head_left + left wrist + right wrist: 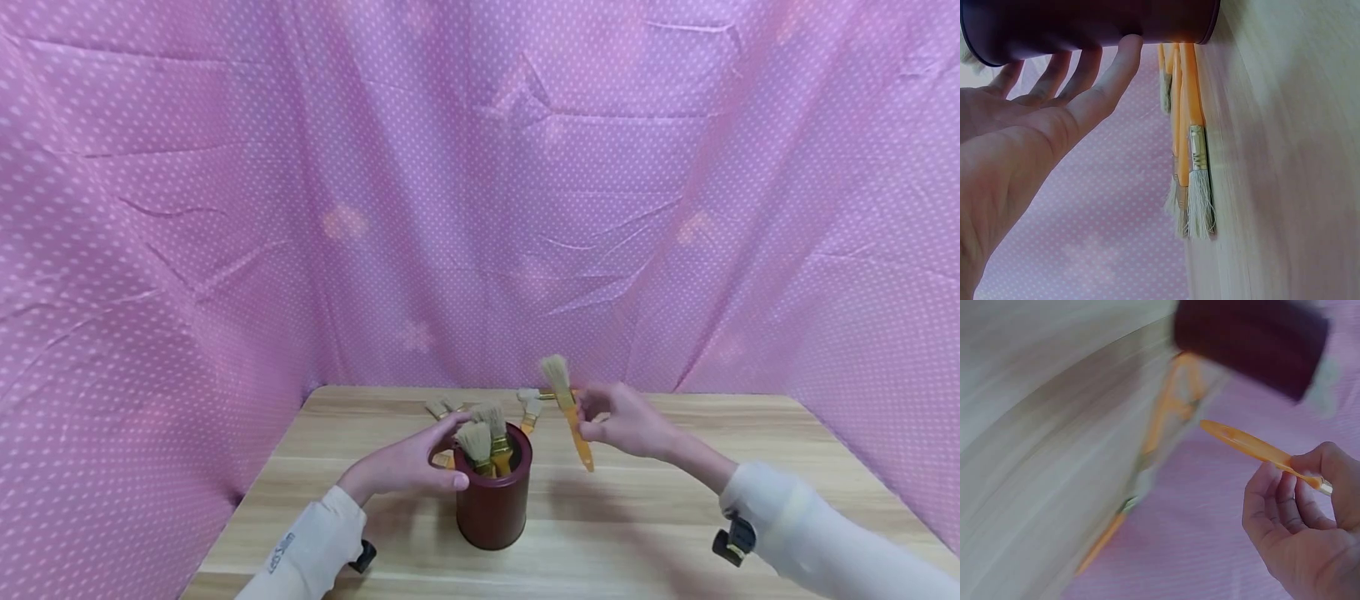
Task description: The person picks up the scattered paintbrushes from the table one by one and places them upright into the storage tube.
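Note:
A dark red cylindrical pot point(491, 518) stands upright on the table, with paintbrushes point(474, 442) in it, bristles up. My left hand point(405, 463) holds the pot near its rim from the left, thumb on the near side and fingers toward the far side; in the left wrist view its fingertips meet the pot's wall. To the right of the pot and above the table, my right hand point(628, 422) pinches a paintbrush point(582, 442) by its orange handle between thumb and fingers. That brush tilts with its pale bristles up and its handle end down.
Behind the pot, more orange-handled paintbrushes point(532, 410) lie on the wooden table point(645, 533), with others point(437, 409) at the back left. A pink dotted cloth point(480, 208) hangs behind the table and along both sides.

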The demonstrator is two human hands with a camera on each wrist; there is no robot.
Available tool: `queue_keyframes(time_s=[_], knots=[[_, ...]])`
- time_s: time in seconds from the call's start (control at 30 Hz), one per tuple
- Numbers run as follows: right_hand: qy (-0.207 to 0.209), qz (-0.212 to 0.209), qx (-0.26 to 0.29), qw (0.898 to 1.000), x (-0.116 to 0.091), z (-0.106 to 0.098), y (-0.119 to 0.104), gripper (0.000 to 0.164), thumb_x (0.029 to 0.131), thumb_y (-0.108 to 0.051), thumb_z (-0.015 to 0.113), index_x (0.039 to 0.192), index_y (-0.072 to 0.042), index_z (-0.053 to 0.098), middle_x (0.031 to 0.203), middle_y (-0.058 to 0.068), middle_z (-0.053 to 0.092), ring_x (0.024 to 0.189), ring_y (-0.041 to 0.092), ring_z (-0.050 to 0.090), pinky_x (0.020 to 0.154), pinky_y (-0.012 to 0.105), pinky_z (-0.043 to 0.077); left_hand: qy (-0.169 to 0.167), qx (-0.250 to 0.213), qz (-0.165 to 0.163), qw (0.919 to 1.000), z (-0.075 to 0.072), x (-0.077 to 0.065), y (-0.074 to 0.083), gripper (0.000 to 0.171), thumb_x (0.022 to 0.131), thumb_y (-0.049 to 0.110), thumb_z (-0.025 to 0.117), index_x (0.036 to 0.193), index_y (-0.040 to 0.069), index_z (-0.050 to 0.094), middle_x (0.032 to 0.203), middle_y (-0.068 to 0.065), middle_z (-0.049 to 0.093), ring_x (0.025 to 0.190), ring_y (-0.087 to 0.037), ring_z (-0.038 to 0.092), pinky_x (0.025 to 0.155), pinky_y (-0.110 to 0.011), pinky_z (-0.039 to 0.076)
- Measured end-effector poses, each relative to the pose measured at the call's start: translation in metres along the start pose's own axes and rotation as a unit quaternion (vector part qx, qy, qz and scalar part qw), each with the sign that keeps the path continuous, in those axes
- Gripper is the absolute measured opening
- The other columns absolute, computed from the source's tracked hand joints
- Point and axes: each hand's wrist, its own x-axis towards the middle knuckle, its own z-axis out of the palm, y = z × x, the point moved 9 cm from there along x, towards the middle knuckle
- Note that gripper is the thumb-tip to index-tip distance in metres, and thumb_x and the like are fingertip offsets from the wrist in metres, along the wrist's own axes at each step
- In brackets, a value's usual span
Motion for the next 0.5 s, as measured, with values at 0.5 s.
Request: queue_keyframes(time_s=[0.5], knots=[[0.051, -0.002, 0.158, 0.986, 0.019, 0.035, -0.087, 0.022, 0.087, 0.000, 0.074, 0.107, 0.001, 0.065, 0.093, 0.009, 0.068, 0.090, 0.027, 0.068, 0.076, 0.034, 0.059, -0.002, -0.004, -0.009, 1.0000, -0.001, 0.001, -0.001, 0.089, 0.089, 0.049, 0.076, 0.159, 0.036, 0.023, 0.162, -0.008, 0.029, 0.143, -0.031, 0.036, 0.110, -0.051, 0.038]])
